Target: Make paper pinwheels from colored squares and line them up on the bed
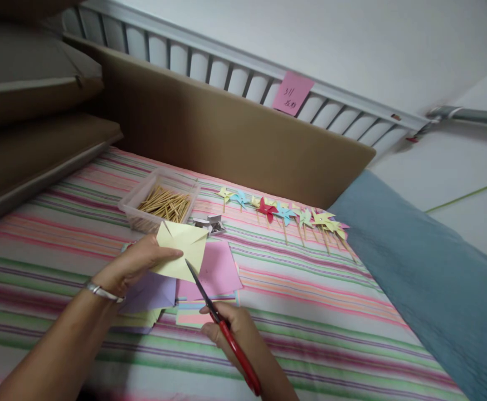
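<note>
A square of pale yellow paper (180, 245) is pinched in my left hand (145, 259), thumb on top. Slits run inward from its two upper corners. My right hand (237, 328) grips red-handled scissors (239, 353); their dark blades point up and left, the tips over the paper's lower right part. Below the held sheet lie pink paper (222, 273), purple paper (151, 292) and a stack of mixed colours. Just beyond my left hand stands a clear plastic box (130, 209) of thin wooden sticks (166, 203).
A small open box (215, 224) sits beside the plastic box. Several paper pinwheels (285, 213) on sticks lie in a row at the back right. A cardboard panel (227, 145) stands behind the striped cloth (310, 317). Cardboard boxes (38, 150) are stacked at left.
</note>
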`<act>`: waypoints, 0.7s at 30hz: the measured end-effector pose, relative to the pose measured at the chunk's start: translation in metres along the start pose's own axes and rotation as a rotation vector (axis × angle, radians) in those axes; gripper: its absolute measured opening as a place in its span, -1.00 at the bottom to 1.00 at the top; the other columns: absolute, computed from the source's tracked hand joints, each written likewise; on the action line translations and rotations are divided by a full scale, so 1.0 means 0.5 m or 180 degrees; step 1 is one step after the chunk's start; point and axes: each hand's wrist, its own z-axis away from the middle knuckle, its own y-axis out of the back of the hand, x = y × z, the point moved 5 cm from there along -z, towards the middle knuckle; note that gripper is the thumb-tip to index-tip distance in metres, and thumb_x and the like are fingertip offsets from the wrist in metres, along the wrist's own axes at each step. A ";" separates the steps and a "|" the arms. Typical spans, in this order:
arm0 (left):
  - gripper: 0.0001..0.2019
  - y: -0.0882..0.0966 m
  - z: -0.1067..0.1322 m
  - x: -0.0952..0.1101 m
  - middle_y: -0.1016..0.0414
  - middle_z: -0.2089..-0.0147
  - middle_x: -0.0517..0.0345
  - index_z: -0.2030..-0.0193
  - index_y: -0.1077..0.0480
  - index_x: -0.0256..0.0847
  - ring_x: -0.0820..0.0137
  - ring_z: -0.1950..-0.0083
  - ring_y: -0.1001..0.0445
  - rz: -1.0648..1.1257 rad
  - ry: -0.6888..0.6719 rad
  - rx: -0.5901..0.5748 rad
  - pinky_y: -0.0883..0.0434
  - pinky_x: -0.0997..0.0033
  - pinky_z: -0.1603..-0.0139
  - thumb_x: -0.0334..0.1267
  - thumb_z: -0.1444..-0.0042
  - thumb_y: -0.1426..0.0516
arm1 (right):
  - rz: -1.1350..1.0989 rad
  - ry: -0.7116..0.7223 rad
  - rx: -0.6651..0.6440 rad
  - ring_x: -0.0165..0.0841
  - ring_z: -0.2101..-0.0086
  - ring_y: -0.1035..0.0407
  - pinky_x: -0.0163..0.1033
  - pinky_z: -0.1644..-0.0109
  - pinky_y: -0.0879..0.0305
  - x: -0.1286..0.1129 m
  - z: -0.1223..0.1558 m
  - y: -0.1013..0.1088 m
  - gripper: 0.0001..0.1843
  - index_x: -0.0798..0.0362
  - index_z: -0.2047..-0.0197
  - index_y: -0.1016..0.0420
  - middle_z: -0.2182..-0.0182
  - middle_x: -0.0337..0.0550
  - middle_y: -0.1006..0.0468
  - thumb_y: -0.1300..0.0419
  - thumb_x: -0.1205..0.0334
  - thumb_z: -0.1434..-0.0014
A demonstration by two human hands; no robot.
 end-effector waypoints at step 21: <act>-0.66 0.001 -0.005 -0.008 -0.63 0.21 0.01 0.27 -0.54 -0.23 0.10 0.22 -0.55 -0.0007 -0.0055 -0.0064 -0.45 0.22 0.19 -0.33 0.31 -0.34 | 0.0156 0.0018 -0.0028 -0.48 0.57 -0.07 -0.39 0.49 -0.08 -0.012 0.001 -0.002 -0.73 0.13 0.24 -0.53 0.63 -0.35 -0.21 -0.24 0.16 0.01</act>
